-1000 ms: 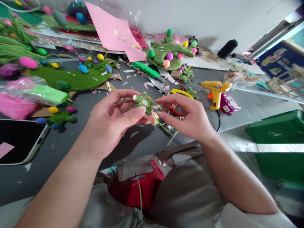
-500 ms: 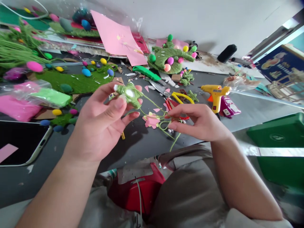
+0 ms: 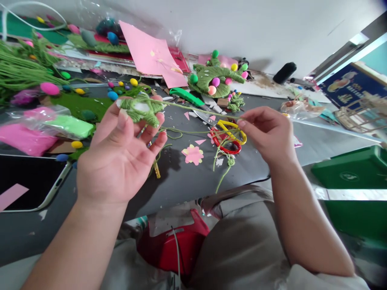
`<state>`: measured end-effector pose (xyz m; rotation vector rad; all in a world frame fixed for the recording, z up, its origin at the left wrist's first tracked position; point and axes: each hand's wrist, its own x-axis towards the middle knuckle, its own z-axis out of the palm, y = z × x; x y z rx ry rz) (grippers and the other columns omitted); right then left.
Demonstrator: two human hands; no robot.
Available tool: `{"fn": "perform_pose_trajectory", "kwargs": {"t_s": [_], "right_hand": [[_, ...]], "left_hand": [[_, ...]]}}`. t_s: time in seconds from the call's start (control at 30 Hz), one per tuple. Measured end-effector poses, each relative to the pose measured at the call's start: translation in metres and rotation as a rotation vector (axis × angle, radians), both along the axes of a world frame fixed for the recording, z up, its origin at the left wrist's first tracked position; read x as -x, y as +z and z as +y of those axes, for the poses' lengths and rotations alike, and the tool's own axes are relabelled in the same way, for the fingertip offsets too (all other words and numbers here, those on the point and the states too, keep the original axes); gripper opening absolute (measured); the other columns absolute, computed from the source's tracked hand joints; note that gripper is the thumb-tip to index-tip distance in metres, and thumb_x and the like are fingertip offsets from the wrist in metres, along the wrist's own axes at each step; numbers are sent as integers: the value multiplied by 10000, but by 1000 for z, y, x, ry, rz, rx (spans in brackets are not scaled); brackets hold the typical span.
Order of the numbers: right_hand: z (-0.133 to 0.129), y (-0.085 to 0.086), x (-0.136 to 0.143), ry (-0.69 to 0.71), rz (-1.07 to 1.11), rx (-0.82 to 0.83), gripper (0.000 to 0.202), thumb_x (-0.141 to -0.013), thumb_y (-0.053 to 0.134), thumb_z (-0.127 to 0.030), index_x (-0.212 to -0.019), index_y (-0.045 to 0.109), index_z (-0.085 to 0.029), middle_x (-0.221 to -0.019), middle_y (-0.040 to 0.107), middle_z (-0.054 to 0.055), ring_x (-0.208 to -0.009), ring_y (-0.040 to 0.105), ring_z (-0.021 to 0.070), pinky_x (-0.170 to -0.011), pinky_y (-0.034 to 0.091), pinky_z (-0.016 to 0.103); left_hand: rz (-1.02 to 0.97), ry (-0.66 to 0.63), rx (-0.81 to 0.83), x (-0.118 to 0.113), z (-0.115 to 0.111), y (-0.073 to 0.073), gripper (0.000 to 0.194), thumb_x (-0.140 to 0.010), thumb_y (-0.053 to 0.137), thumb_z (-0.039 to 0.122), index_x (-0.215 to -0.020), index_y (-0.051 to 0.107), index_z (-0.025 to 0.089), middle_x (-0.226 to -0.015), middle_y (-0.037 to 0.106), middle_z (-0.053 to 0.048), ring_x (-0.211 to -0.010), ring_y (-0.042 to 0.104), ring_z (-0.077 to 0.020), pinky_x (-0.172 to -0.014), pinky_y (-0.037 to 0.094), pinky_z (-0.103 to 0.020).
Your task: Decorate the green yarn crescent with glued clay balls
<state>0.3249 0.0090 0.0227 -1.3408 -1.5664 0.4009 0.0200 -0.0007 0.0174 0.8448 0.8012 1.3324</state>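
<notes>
Between the thumb and fingers of my left hand (image 3: 113, 161) is a star-shaped piece wrapped in green yarn (image 3: 144, 114), with a pale patch showing in its middle. From it a strand of green yarn (image 3: 196, 109) runs rightward, drawn out nearly straight. My right hand (image 3: 267, 135) pinches that strand between thumb and forefinger. Looser yarn hangs below, over the red and yellow scissors (image 3: 231, 149) lying on the table. A pink paper flower (image 3: 192, 155) lies between the two hands, further down.
A green-handled cutter (image 3: 186, 96) and a yarn-wrapped wreath with coloured balls (image 3: 208, 76) lie behind my hands. Pink paper (image 3: 151, 52) leans at the back. At left are a phone (image 3: 27, 181) and bagged clay (image 3: 30, 137). Green bins (image 3: 350, 169) stand at right.
My right hand has moved right and up, stretching the yarn from a slack loop to a nearly straight line. My left hand has shifted left with the star, which is tilted flatter.
</notes>
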Motion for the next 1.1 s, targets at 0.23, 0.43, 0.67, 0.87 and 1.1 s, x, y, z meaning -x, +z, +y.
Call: {"fn": "perform_pose_trajectory", "kwargs": {"t_s": [0.23,0.43,0.67,0.87,1.1], "right_hand": [[2,9,-8,-95,18,-204,87,-883,847,-269,-958,803,-273,-769,679,3,-635,585,146,-574,449,332],[7,11,-32,-55,93,-203,138,-919,804,-417,-918,798,-280,-713,684,39,-542,546,140,-495,380,343],[16,-7,-49,-365,-391,-21,134,-876,762,-295,-986,817,-243,-1133,815,104,-1207,730,372,-1089,521,660],[-4,3,8,65,-290,-142,221,-956,750,-361,-1165,799,-306,-1624,566,40,-1558,478,355,-1271,411,627],[-27,-5,76,625,147,164,680,-953,792,-279,-1570,507,-258,-1381,732,116,-1213,748,247,-1060,639,442]], "left_hand": [[-39,-8,-17,3,0,-4,124,-893,827,473,-1005,798,428,-1353,750,110,-1525,512,-292,-1012,630,-339],[-136,-2,-36,1,1,-5,101,-926,806,407,-1022,791,379,-1312,768,81,-1406,621,-246,-936,646,-280],[-221,-67,-54,-2,3,-7,133,-874,862,341,-968,768,344,-1162,801,55,-1183,729,-214,-840,642,-253],[-197,-178,-60,-6,3,-13,250,-862,875,275,-1078,764,333,-1193,800,17,-1022,759,-171,-855,653,-261],[-139,-254,-114,-14,-1,-16,289,-829,887,170,-1081,787,268,-942,780,21,-872,739,-116,-799,653,-206]]}}
